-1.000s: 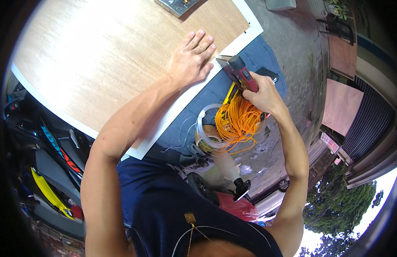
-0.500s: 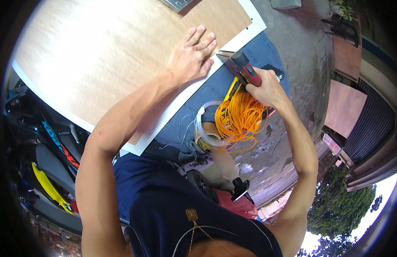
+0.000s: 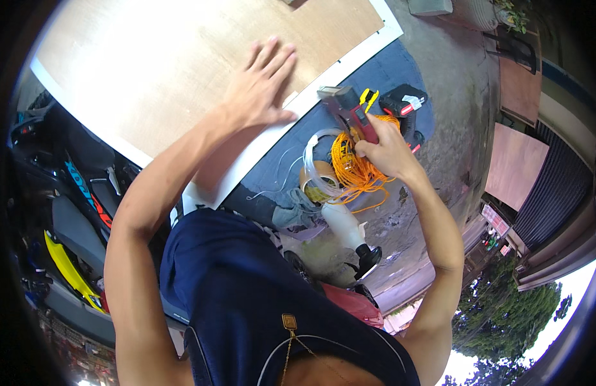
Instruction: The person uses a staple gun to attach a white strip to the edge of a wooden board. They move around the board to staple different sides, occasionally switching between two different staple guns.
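Observation:
My left hand (image 3: 258, 90) lies with its fingers spread on a plywood sheet (image 3: 182, 83), its thumb at the white border strip (image 3: 248, 168) along the near edge. My right hand (image 3: 391, 149) is wrapped round the handle of a red-and-grey staple gun (image 3: 351, 110). The gun's nose is beside the white strip; I cannot tell whether it touches. Below the gun are a bundle of orange cord (image 3: 359, 164), a coil of clear tubing (image 3: 309, 154) and a roll of tape (image 3: 317, 181), all on a blue surface (image 3: 282, 168).
A yellow-handled tool (image 3: 369, 98) and a black-and-red tool (image 3: 401, 100) lie right of the board. A grey cloth (image 3: 295, 209) hangs at the near edge, by a white bottle-like thing (image 3: 343, 225). Parked motorcycles (image 3: 73, 257) stand at the left.
My left hand has slid left along the board. The staple gun in my right hand has come away from the strip's corner area, leftward and slightly down. My view has shifted a little.

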A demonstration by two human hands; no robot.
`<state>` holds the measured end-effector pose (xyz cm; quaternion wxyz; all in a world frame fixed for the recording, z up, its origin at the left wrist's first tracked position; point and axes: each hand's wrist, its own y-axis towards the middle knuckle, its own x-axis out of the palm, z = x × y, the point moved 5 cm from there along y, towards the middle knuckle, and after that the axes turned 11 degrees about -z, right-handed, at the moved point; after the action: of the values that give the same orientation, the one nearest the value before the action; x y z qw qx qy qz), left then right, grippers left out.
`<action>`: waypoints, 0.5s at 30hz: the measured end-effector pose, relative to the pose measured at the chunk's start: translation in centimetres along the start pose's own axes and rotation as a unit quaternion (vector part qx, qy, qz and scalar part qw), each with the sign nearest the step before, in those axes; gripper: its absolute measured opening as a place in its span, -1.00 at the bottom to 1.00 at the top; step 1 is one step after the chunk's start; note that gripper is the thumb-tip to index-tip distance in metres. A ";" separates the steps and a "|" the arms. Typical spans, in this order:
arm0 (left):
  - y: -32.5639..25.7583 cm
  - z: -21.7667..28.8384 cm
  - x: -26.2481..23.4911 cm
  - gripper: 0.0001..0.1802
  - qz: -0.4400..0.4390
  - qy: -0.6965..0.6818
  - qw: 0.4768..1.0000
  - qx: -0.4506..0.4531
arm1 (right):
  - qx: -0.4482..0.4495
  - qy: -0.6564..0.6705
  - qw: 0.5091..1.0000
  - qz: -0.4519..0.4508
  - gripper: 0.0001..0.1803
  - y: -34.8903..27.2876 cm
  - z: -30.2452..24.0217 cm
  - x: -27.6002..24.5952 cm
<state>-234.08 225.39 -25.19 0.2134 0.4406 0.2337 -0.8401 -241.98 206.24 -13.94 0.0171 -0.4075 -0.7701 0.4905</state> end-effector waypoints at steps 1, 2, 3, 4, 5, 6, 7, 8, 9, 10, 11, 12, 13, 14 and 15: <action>-2.1 -0.1 0.4 0.19 -0.016 0.016 1.000 -0.009 | 0.023 0.016 0.999 -0.029 -0.69 0.2 -0.3 0.9; -3.4 -0.2 0.9 0.22 -0.032 0.032 0.999 -0.018 | 0.047 0.032 0.997 -0.058 -0.70 0.5 -0.4 1.7; -3.6 0.0 1.2 0.28 -0.032 0.026 0.999 -0.017 | 0.032 0.025 0.998 -0.044 -0.70 0.7 -0.4 2.1; -3.7 -0.1 1.1 0.26 -0.023 0.016 1.000 -0.014 | 0.018 0.018 0.999 -0.030 -0.70 0.9 0.0 2.9; -3.7 -0.1 1.1 0.24 -0.013 0.006 1.000 -0.009 | 0.003 0.011 1.000 -0.016 -0.70 1.1 0.1 3.2; -3.7 -0.1 1.2 0.22 -0.004 -0.005 1.000 -0.008 | -0.003 0.007 1.000 -0.013 -0.69 1.2 0.0 3.3; -3.8 -0.1 1.3 0.21 -0.004 -0.009 1.000 -0.008 | -0.008 0.004 1.000 -0.009 -0.69 1.3 -0.1 3.4; -3.8 -0.1 1.3 0.19 -0.003 -0.012 1.000 -0.007 | -0.013 0.001 1.000 -0.004 -0.69 1.4 -0.2 3.4; -3.8 -0.1 1.3 0.18 -0.003 -0.013 1.000 -0.005 | -0.014 -0.003 1.000 -0.009 -0.69 1.6 -0.2 3.4; -3.8 -0.2 1.2 0.18 -0.006 -0.010 1.000 -0.005 | -0.014 -0.006 1.000 -0.014 -0.69 1.8 -0.2 3.3; -3.8 -0.2 1.2 0.18 -0.008 -0.006 1.000 -0.005 | -0.015 -0.010 1.000 -0.019 -0.69 2.0 -0.2 3.3; -3.8 -0.2 1.1 0.18 -0.010 -0.002 1.000 -0.004 | -0.006 -0.015 1.000 -0.024 -0.71 2.1 -0.4 3.2; -3.9 -0.3 1.2 0.18 -0.011 -0.002 1.000 -0.005 | 0.002 -0.021 0.999 -0.028 -0.72 2.1 -0.7 3.1; -4.0 -0.3 1.3 0.18 -0.012 -0.001 1.000 -0.006 | 0.011 -0.027 0.999 -0.033 -0.73 2.2 -0.8 3.1; -3.9 -0.3 1.3 0.18 -0.013 -0.002 1.000 -0.005 | 0.006 -0.038 0.999 -0.023 -0.74 2.3 -1.0 3.0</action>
<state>-236.76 228.51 -25.61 0.2052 0.4353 0.2428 -0.8423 -242.21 209.33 -16.32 0.0012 -0.3704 -0.7764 0.5099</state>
